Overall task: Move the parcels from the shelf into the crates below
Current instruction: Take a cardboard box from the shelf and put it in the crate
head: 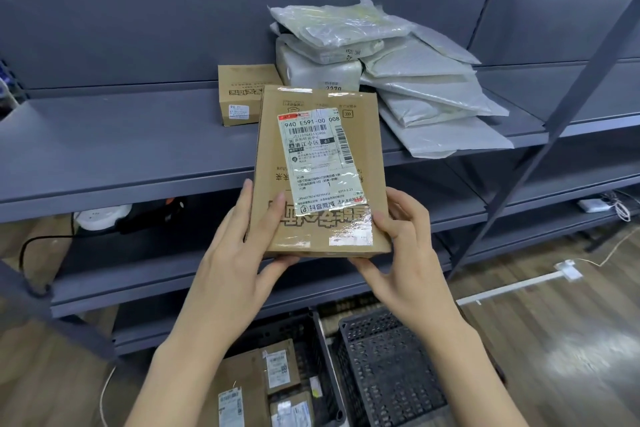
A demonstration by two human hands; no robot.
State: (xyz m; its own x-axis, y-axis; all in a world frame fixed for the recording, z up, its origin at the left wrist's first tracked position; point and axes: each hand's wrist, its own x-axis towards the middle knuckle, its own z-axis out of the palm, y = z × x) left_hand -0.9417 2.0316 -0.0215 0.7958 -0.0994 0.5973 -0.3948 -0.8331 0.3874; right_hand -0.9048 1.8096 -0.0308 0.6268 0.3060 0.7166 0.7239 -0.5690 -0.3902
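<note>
I see two black perforated plastic crates (388,367) below, left one holding boxes. Left hand (239,250) and right hand (401,246) grip flat brown cardboard parcel with white label (318,170) mid-air, before grey metal shelf (104,156). Carry step, I judge; next: lower into crate. White plastic mailer bags (415,87) remain.

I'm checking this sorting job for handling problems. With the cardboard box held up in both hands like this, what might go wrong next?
1. The left hand and right hand grip the cardboard box only at its lower end, so it may tip or slip on the way down.
2. The left crate already holds boxes; dropping it there may crush them.
3. The leaning stack of plastic mailers overhangs the shelf edge and might slide off if bumped.
</note>
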